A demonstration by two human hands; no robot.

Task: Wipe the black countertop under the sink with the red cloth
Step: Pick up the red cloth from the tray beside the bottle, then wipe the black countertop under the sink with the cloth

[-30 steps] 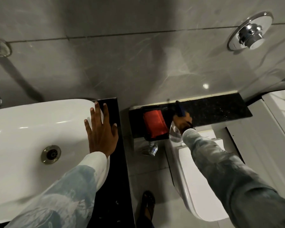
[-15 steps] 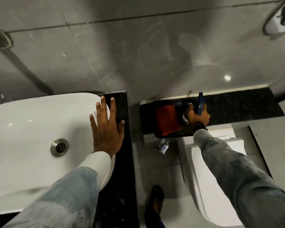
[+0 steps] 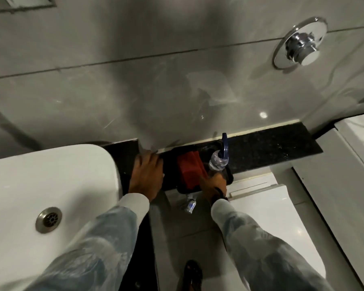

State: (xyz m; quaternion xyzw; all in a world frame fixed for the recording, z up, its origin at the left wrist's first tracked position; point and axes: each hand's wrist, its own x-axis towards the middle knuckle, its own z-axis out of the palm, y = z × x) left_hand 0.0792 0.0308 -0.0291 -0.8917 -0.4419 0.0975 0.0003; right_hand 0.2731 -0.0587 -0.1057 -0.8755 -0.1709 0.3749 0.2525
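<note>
The red cloth lies folded in a black tray on the lower black ledge right of the sink. My right hand is at the tray's front rim, fingers closed on the cloth's near right corner. My left hand lies flat on the black countertop beside the white sink, its fingertips reaching the counter's right edge close to the tray. It holds nothing. Most of the countertop is hidden under the basin and my left arm.
A clear bottle with a blue handle stands in the tray right of the cloth. A white toilet sits below the ledge, with a chrome flush button on the grey wall. A small bottle and my shoe are on the floor.
My right hand let go of the blue-handled bottle and dropped to the tray's front at the cloth's corner. My left hand slid off the sink rim toward the counter's right edge.
</note>
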